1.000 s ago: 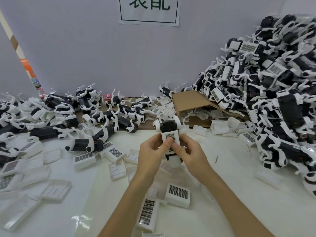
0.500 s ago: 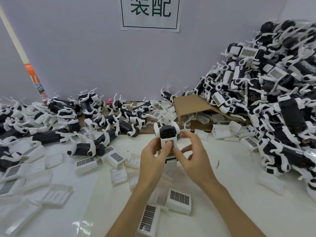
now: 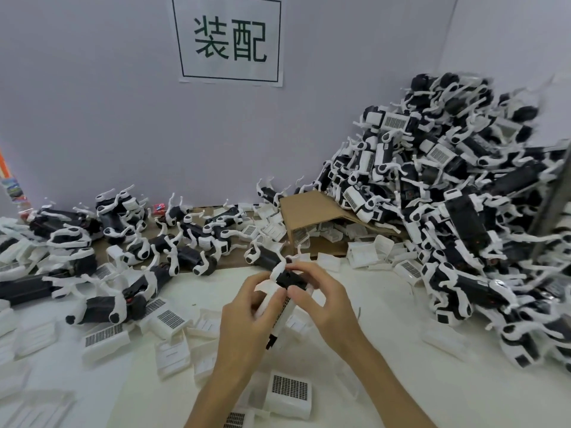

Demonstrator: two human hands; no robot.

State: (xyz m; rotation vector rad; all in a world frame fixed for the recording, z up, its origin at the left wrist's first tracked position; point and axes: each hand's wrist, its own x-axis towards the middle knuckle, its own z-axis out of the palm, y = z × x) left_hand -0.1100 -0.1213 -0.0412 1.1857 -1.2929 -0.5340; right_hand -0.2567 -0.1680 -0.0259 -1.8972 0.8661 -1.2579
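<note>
1. The left hand (image 3: 247, 313) and the right hand (image 3: 324, 307) both grip 1 black-and-white toy (image 3: 289, 278), fingers curled round it.
2. The toy is tilted above the middle of the table (image 3: 386, 322).

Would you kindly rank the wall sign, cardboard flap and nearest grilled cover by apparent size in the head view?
1. wall sign
2. cardboard flap
3. grilled cover, though nearness enlarges it

We note a pile of black-and-white units (image 3: 463, 211) at right, a cardboard sheet (image 3: 309, 208) against it, and white grille covers (image 3: 290, 392) on the table (image 3: 386, 299).
</note>
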